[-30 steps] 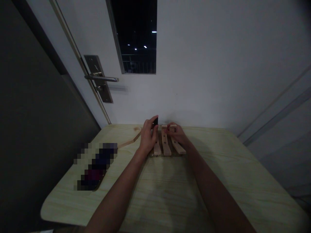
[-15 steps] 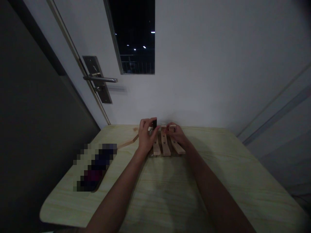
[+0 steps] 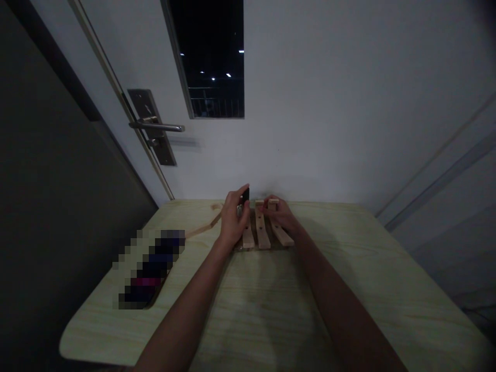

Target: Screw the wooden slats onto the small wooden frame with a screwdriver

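A: Left hand (image 3: 231,219)?
B: Thumb and fingers pinched on one small, flat black piece (image 3: 246,196), upright, presumably for control.
A: Right hand (image 3: 283,213)?
B: Curled at the far ends of pale, holed wooden strips (image 3: 262,236), perhaps steadying them; closure indeterminable.
A: Strips' orientation?
B: Three, between hands; long axes near-to-far, rightmost slanting right nearward.

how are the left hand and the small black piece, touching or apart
Touching. The head view shows the small black piece pinched between thumb and finger of the left hand, with no gap visible there.
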### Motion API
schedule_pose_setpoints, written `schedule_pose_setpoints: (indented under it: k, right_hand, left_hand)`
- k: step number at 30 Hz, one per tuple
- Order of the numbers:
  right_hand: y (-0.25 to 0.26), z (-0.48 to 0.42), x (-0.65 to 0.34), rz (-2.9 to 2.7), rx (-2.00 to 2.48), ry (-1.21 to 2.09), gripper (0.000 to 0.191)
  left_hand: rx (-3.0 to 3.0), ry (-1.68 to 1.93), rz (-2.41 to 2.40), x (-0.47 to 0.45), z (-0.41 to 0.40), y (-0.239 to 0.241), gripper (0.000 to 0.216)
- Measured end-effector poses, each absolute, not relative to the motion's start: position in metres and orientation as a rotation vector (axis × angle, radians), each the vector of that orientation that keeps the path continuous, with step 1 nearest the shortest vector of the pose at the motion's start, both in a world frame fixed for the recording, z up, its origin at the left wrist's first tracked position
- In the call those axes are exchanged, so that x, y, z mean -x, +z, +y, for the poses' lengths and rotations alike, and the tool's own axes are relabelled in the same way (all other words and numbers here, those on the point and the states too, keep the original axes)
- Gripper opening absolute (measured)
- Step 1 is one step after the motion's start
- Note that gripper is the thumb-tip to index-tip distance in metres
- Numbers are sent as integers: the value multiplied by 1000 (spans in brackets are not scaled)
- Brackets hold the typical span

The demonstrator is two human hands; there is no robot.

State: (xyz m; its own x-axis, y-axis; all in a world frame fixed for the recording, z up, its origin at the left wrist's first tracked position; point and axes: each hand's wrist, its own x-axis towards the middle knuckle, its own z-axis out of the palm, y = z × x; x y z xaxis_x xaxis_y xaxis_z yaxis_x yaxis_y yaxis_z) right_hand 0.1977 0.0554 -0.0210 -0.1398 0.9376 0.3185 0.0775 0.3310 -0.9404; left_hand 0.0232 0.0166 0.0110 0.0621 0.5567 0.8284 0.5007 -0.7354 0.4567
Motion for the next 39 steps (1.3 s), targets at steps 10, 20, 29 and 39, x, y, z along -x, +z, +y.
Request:
schedule_pose_setpoints:
  k: [10,20,29,39]
  right_hand:
    - [-23,58,-199,-1522,954,996,34]
    - [-19,56,-198,-1517,959,997,33]
    - [-20,56,-199,-1548,974,947,31]
    - [-20,56,-197,-1510,958,977,32]
  left_hand:
    - [-2169,1760,1060,-24,15,11,35]
    - [-2209,1880,1210,-24,12,18,33]
    - [-2216,1833,1129,-24,16,11,39]
    - [-2201,1789,1073,-24,15,12,36]
